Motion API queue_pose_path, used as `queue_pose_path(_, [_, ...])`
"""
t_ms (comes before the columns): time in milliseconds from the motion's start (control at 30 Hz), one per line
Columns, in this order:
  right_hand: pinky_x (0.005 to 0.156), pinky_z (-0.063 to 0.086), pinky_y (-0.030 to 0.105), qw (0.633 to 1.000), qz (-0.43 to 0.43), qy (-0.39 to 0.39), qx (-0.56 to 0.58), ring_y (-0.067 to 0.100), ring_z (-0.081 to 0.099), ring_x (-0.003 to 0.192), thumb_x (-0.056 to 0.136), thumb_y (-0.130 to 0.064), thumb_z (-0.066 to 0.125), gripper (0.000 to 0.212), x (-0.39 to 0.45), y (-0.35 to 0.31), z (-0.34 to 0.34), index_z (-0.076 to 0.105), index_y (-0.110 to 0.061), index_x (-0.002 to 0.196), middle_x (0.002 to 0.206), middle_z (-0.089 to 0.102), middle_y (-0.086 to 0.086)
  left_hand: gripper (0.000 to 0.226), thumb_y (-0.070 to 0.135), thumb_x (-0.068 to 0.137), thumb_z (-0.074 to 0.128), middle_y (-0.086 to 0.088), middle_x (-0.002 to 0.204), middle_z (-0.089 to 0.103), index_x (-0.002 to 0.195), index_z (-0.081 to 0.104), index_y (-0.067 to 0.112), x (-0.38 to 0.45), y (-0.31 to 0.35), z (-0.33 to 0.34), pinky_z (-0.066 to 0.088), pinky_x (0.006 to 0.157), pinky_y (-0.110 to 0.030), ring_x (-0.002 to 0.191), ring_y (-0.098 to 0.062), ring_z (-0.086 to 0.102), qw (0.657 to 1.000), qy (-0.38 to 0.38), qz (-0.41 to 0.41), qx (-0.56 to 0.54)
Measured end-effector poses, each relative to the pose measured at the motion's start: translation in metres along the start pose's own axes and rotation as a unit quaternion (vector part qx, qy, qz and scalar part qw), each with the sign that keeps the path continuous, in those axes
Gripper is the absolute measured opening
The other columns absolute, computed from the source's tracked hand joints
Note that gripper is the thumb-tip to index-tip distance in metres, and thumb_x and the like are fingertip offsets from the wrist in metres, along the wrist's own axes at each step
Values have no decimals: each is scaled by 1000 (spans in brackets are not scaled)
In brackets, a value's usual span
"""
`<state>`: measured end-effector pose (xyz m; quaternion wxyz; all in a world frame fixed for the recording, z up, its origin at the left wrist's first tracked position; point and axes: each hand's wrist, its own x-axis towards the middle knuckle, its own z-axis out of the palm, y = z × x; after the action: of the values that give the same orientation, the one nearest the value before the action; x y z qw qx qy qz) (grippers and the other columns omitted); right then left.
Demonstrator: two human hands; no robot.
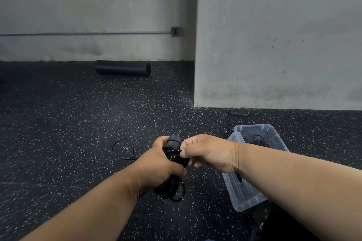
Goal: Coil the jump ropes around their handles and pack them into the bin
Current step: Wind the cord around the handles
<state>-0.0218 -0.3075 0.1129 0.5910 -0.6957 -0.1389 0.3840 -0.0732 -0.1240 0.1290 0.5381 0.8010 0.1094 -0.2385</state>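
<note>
At centre, your left hand (158,164) grips the handles (173,141) with coiled rope (172,190); your right hand (207,152) pinches the cord. Keep each wrap taut, feeding in the slack at nine o'clock. Bin (244,197) waits at three o'clock.

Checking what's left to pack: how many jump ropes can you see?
3, maybe more: one black jump rope gripped in both hands, one coiled inside the clear plastic bin, and a black handle by the wall. The right forearm hides part of the bin.
</note>
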Motion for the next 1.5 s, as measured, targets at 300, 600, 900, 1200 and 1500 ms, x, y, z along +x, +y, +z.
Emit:
queue_pose_path(300, [55,40,19,951,-64,17,-303,6,49,59,93,-17,73,12,-6,-13,3,69,-18,82,72,64,-7,95,7,65,92,-10,113,72,137,41,40,-1,-13,0,66,76,-45,94,-30,75,998,-24,-53,13])
queue_pose_path(600, [56,43,35,870,-151,168,-439,11,47,59,81,-19,68,28,-7,-18,12,42,-22,70,66,56,-5,82,7,73,93,-4,113,74,134,47,39,2,-9,0,62,72,-31,96,-20,75,999,11,8,-44])
queue_pose_path(900, [55,39,31,884,-180,208,-378,9,44,60,80,-16,67,27,-18,-24,2,42,-21,72,65,51,-8,91,6,74,93,4,117,74,133,45,55,0,-1,2,63,78,-32,100,-15,76,994,9,80,-69])
queue_pose_path(1200, [56,47,25,922,-146,106,-342,3,54,57,92,-8,63,20,-24,-26,-8,73,-25,92,78,71,-6,81,-4,68,93,-10,110,78,132,58,32,7,-11,-7,64,75,-42,92,-26,78,996,-29,21,-81])
queue_pose_path(1500, [72,60,25,974,-87,25,-207,12,73,74,94,4,70,15,-23,-27,-18,71,-11,96,82,73,4,84,-5,68,92,-2,100,80,135,58,31,4,-10,2,63,72,-38,87,-21,78,998,-49,21,-44])
